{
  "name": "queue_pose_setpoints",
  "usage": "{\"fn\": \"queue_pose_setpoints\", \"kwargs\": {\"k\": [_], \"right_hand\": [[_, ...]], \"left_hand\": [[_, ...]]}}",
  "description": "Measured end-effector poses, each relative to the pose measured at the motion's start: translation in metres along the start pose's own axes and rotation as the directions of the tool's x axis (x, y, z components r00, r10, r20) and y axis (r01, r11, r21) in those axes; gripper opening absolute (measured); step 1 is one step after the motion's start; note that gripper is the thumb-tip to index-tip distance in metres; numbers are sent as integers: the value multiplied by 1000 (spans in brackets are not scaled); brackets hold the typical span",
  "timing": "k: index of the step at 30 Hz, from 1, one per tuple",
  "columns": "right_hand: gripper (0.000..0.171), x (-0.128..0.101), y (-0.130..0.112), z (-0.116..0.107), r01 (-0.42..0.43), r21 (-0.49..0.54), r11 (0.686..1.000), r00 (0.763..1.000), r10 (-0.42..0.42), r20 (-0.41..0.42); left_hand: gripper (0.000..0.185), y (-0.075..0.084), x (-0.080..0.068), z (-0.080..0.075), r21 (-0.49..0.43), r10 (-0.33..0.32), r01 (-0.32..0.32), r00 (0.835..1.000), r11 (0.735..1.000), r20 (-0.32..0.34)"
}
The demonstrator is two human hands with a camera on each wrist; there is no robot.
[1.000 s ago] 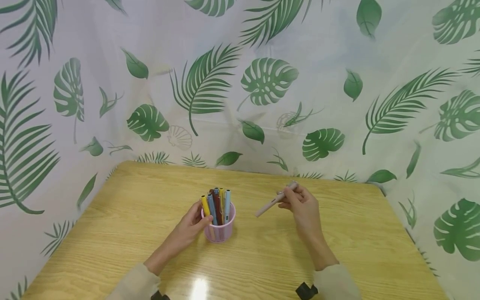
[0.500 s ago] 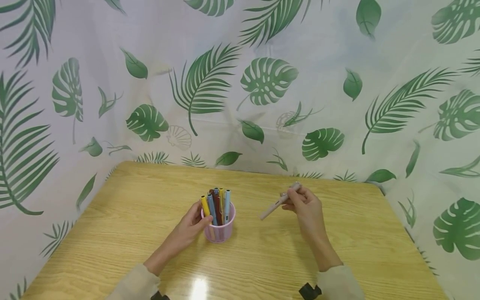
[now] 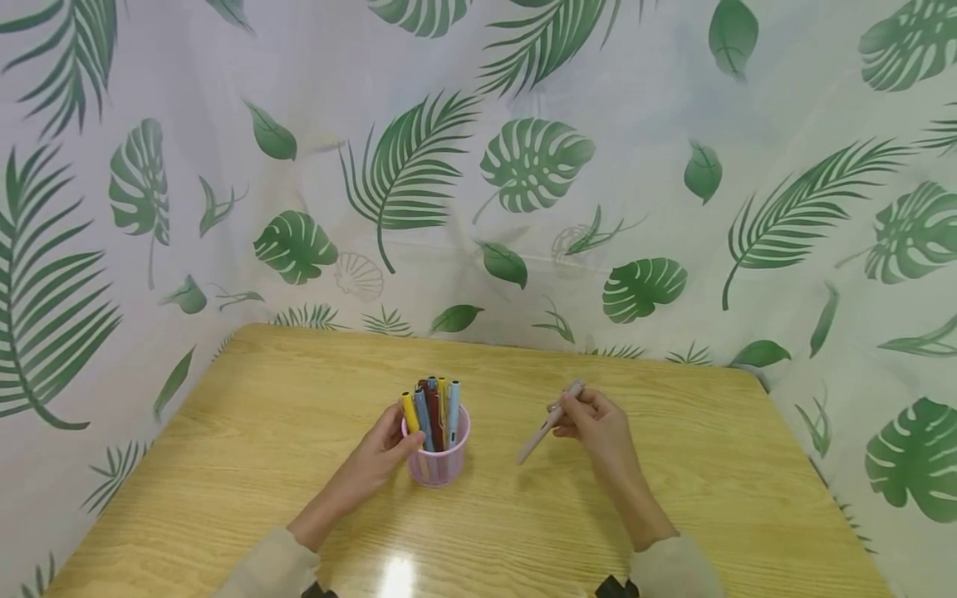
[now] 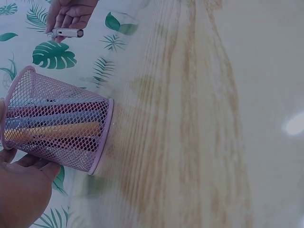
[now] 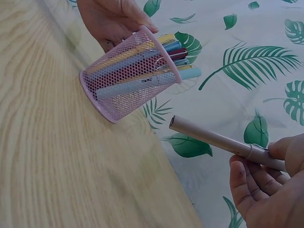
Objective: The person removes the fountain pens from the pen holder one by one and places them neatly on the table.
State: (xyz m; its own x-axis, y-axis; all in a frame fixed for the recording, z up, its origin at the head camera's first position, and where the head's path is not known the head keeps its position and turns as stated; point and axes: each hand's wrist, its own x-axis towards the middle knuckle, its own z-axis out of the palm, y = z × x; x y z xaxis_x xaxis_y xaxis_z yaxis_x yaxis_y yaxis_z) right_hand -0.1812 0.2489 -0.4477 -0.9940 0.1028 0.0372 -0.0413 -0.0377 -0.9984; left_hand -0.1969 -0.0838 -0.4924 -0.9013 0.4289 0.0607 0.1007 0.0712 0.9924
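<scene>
A pink mesh pen holder [image 3: 446,472] stands upright on the wooden table, with several capped pens [image 5: 156,57] in yellow, blue, dark red and pale blue inside. My left hand [image 3: 380,451] grips the holder from its left side, thumb at the front rim and fingers around the back; in the left wrist view, part of this hand [image 4: 23,194] is cut off. To the right of the holder, my right hand [image 3: 607,432] pinches a pale pinkish-grey pen [image 3: 537,440] between thumb and fingers. The pen is tilted above the table, its lower end pointing down and left, apart from the holder.
The wood-grain table [image 3: 299,374] reaches back to a white curtain [image 3: 449,282] printed with green leaves, which also borders the left and right sides. A bright light reflection [image 3: 398,573] shows near the table's front.
My right hand has shifted slightly toward me, and the pen in it now slopes more steeply, its lower end nearer the table. The left hand and the pen holder stay in place.
</scene>
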Motion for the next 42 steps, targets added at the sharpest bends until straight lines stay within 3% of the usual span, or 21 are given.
{"fn": "queue_pose_setpoints", "kwargs": {"k": [14, 24, 34, 42], "right_hand": [[35, -3, 19, 12, -59, -105, 993, 993, 69, 95], [36, -5, 23, 23, -127, -137, 982, 988, 138, 74], [34, -5, 29, 30, -114, -167, 979, 980, 138, 146], [34, -7, 30, 35, -113, -190, 975, 978, 144, 154]], "left_hand": [[71, 2, -1, 2, 0, -9, 9, 1000, 1000, -15], [72, 3, -2, 2, -9, -19, 19, 1000, 1000, -7], [71, 2, -3, 2, -15, -9, 9, 1000, 1000, -10], [68, 3, -2, 3, -24, 19, -19, 1000, 1000, 3]]}}
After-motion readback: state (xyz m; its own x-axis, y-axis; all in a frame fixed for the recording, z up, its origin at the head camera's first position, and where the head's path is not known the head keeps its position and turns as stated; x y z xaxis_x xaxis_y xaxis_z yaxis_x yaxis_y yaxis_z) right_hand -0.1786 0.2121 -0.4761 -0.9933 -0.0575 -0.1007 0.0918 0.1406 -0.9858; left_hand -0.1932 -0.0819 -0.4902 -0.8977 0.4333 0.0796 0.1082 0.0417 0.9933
